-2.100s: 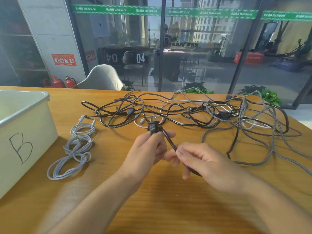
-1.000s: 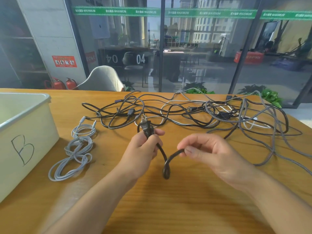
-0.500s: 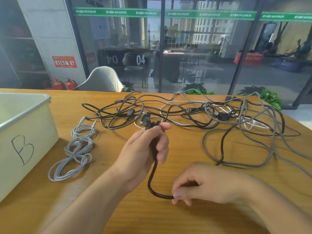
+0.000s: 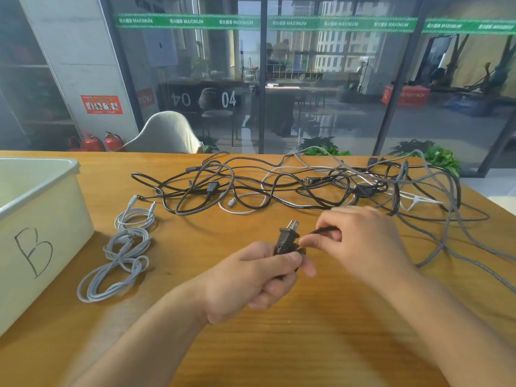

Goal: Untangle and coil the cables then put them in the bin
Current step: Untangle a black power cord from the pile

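Fingers point(image 4: 275, 289) of the left hand point(image 4: 245, 286) curl round the base of a black plug point(image 4: 287, 238), thumb laid across its near side, so the plug stands up out of the fist with its metal prongs pointing up and away. Just right of it, the right hand point(image 4: 363, 247) pinches the black cord point(image 4: 321, 231) between thumb and forefinger, touching close to the plug's base; the other right fingers are bent loosely above the cord. Both hands hover over the middle of the table point(image 4: 279, 344), near the viewer.

Beyond the hands, across the far half of the table, lies the tangle point(image 4: 307, 188): black cords, grey braided ones and a white one looped over each other, spreading from centre to the far right edge. How the held cord joins the tangle cannot be told, since the right hand hides that stretch.

To the left, two grey cables lie coiled and apart from the heap: a small coil point(image 4: 135, 219) farther off and a larger, looser one point(image 4: 114, 266) nearer, the two touching end to end. Left of these, at the table's left edge, stands the bin point(image 4: 42, 219), pale, open at the top, with a hand-drawn letter B on its near wall. Its inside is only partly in view.

Behind the table a pale chair point(image 4: 164, 134) faces a glass wall.
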`<state>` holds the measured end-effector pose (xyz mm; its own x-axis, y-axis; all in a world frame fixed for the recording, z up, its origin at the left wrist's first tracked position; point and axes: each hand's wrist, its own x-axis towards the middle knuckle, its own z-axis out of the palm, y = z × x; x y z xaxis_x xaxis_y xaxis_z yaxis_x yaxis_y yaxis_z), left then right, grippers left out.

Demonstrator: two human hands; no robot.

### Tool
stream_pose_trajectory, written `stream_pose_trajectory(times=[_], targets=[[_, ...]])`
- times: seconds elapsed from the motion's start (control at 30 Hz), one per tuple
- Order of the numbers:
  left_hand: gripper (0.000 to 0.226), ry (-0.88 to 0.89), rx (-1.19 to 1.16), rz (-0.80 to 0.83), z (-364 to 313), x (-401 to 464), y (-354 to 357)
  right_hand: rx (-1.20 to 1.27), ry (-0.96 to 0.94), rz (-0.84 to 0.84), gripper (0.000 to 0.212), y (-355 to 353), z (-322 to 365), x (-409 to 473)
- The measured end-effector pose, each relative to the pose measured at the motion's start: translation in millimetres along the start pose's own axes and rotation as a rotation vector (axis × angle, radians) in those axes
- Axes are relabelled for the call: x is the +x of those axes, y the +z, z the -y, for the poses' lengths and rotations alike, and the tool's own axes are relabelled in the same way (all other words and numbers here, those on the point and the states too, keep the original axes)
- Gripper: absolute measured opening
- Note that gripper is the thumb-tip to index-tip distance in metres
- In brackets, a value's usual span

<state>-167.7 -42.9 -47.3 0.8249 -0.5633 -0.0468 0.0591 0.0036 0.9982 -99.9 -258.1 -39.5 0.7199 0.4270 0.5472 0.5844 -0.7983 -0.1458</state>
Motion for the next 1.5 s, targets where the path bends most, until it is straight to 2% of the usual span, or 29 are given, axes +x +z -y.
stream_pose_trajectory(times=[0.17,0.4,0.47,0.63,0.77,0.9,1.0,1.27,1.5], targets=[[0.031,-0.014,0.125,-0.072,5,5,3,0.021,0.031,-0.193,0.044,-16,2,-4],[0.028,-0.034,0.238,-0.242,17,11,-1,0.194,0.038,-0.226,0.034,-8,28,-11],[0.026,-0.013,0.232,-0.305,19,13,0,0.307,0.061,-0.154,0.030,-5,33,-13],[0.026,0.077,0.111,-0.448,20,14,-2,0.607,0.096,0.155,0.032,-5,35,-16],[0.031,0.121,0.056,-0.528,18,14,-6,0.608,0.058,0.318,0.034,-3,39,-20],[0.035,0.105,0.130,-0.450,17,14,-1,0.567,0.073,0.148,0.036,-2,42,-20],[0.022,0.077,0.179,-0.402,19,16,4,0.669,0.158,0.066,0.037,-4,42,-18],[0.028,0.070,0.177,-0.340,19,14,9,0.732,0.121,0.185,0.035,-2,44,-17],[0.038,0.113,0.079,-0.305,17,14,11,0.788,0.107,0.146,0.042,-2,44,-16]])
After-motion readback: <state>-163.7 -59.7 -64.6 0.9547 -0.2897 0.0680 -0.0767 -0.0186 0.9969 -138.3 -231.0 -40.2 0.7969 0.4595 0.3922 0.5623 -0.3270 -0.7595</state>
